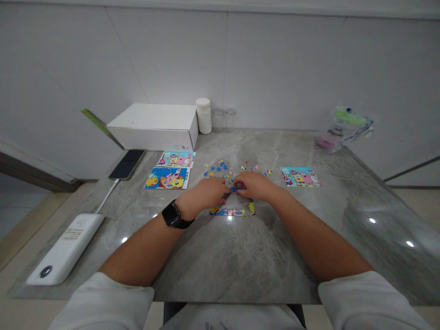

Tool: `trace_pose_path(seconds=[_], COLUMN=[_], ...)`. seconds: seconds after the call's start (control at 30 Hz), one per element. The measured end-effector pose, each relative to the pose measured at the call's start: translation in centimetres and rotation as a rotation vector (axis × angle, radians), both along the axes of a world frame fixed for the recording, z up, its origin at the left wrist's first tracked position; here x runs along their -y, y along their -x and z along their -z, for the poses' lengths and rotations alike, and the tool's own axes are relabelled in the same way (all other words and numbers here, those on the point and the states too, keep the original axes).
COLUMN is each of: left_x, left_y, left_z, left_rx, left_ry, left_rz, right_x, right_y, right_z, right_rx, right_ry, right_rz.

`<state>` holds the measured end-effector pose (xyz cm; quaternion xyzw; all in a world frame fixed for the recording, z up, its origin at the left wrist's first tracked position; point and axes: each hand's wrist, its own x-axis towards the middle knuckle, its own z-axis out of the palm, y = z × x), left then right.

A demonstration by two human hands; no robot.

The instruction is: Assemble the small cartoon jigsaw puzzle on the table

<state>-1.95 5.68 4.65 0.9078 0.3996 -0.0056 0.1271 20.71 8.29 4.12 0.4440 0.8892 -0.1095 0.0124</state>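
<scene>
from the left, we see a smooth white plastic slab (pixel 68 245) with rounded corners, a thin white cable (pixel 107 196), a flat glassy phone (pixel 127 164), a crisp-edged white box (pixel 154 117), two printed cards (pixel 167 178), a rounded white bottle (pixel 204 118), two clear glasses (pixel 229 121), another card (pixel 301 177) and a crinkled clear bag (pixel 344 130), all on a polished, grey-veined stone table (pixel 237 261).

the jigsaw puzzle lies mid-table: a straight joined strip (pixel 227 212) runs nearest us, a short yellow side strip (pixel 252 208) sits just beside its right end, and small knobbed loose pieces (pixel 222 166), blue, yellow and pink, scatter beyond. our left hand (pixel 210 191) and right hand (pixel 256 185) draw their fingertips narrow at blue pieces (pixel 233 189) between them; whether either grips or merely presses, we cannot tell.

polished stone stretches from the joined strip to the near edge, where our forearms reach over, and rightward from the side strip to the table's slanting right edge.
</scene>
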Motion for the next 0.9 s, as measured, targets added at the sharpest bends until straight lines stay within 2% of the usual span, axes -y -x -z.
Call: trace_pose_path(seconds=[0.23, 0.53, 0.9], left_x=[0.5, 0.7, 0.6], left_y=[-0.5, -0.8, -0.6], left_z=[-0.9, -1.4, -0.8], left_rx=[-0.175, -0.206, -0.188], left_ry=[-0.076, -0.045, -0.073], left_rz=[0.059, 0.038, 0.061], right_x=[-0.2, -0.5, -0.7], right_y=[-0.3, -0.1, 0.0], right_z=[-0.4, 0.3, 0.6], right_rx=[0.094, 0.059, 0.039], right_ry=[0.056, 0.072, 0.062], right_rz=[0.052, 0.038, 0.018])
